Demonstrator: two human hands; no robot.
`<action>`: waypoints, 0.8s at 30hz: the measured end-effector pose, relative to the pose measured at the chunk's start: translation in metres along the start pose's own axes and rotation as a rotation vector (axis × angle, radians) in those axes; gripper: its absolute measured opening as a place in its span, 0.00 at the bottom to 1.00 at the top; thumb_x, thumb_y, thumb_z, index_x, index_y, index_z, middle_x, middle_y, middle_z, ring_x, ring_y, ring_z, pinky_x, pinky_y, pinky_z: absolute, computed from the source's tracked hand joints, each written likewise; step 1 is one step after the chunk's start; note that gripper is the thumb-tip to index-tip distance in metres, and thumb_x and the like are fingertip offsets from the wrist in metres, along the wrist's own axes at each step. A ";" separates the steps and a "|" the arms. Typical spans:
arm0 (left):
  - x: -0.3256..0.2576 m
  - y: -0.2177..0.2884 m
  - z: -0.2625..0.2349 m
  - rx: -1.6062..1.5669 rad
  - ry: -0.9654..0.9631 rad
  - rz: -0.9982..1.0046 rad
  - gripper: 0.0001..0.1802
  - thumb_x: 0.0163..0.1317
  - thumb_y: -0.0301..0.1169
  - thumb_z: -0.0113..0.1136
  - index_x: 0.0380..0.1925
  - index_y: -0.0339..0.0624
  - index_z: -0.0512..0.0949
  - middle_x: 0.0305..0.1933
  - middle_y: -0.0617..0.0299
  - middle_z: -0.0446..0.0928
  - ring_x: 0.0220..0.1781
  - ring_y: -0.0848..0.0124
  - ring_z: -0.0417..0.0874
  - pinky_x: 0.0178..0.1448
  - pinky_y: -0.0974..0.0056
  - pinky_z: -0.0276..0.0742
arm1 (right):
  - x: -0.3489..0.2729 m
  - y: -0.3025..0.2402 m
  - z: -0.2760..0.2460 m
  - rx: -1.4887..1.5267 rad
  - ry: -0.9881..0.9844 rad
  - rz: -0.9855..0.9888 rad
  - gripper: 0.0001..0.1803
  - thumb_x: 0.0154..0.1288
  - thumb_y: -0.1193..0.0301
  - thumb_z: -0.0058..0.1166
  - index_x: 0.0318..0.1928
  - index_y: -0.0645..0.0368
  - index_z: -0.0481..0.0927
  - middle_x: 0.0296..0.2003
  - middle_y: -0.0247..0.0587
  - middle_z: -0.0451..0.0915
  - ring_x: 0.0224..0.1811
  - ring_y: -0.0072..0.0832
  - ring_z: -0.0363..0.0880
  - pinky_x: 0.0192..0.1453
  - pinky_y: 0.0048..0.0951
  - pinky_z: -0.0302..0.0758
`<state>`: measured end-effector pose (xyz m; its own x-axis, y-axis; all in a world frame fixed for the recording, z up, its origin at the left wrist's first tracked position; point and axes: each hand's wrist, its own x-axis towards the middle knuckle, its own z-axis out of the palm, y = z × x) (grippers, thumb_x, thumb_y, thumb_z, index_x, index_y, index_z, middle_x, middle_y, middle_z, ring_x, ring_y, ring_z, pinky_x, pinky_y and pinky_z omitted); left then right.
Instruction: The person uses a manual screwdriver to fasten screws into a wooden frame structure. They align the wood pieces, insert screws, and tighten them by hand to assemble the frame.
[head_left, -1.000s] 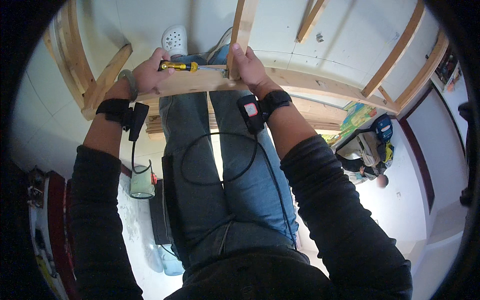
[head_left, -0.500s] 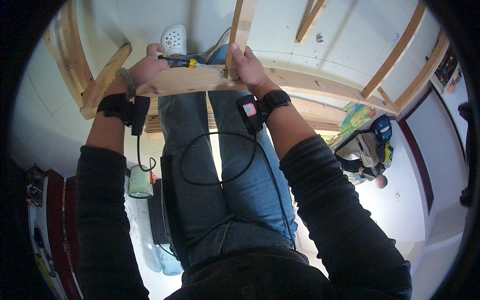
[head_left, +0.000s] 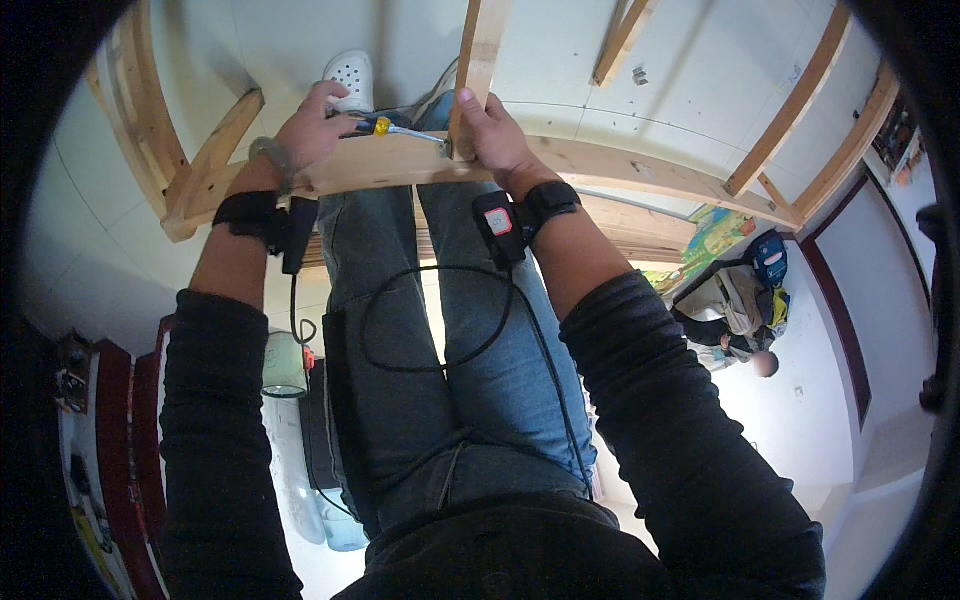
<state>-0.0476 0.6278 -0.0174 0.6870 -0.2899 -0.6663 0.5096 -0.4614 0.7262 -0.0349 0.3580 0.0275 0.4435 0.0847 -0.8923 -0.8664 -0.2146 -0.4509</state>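
My left hand (head_left: 318,125) grips a screwdriver (head_left: 385,127) with a yellow and black handle, its metal shaft pointing right along the top of a horizontal wooden beam (head_left: 620,170). The tip reaches the foot of an upright wooden stud (head_left: 482,50). My right hand (head_left: 492,135) is wrapped around the base of that stud where it meets the beam. Both wrists wear black bands; the right one carries a small device (head_left: 497,222) with a cable looping down over my jeans.
More wooden studs (head_left: 800,115) and a diagonal brace (head_left: 215,160) form a frame over white panels. A white perforated clog (head_left: 350,75) shows beyond the beam. Another person (head_left: 735,320) crouches at the right beside a blue bag (head_left: 770,258). A pale green container (head_left: 285,362) stands below left.
My left hand has shifted right and away along the beam, turning the screwdriver so its tip now reaches the stud's base. My right hand stays on the stud.
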 end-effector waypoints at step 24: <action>-0.008 0.017 -0.023 -0.111 -0.175 -0.395 0.17 0.65 0.43 0.55 0.41 0.39 0.73 0.31 0.60 0.73 0.27 0.70 0.75 0.33 0.65 0.74 | -0.001 -0.004 -0.001 -0.002 -0.013 0.036 0.35 0.66 0.43 0.46 0.55 0.64 0.67 0.44 0.43 0.75 0.47 0.29 0.73 0.52 0.31 0.71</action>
<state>-0.0324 0.6420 0.0042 0.3356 -0.2518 -0.9077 0.7744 -0.4750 0.4180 -0.0316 0.3573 0.0306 0.4089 0.0892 -0.9082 -0.8813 -0.2197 -0.4184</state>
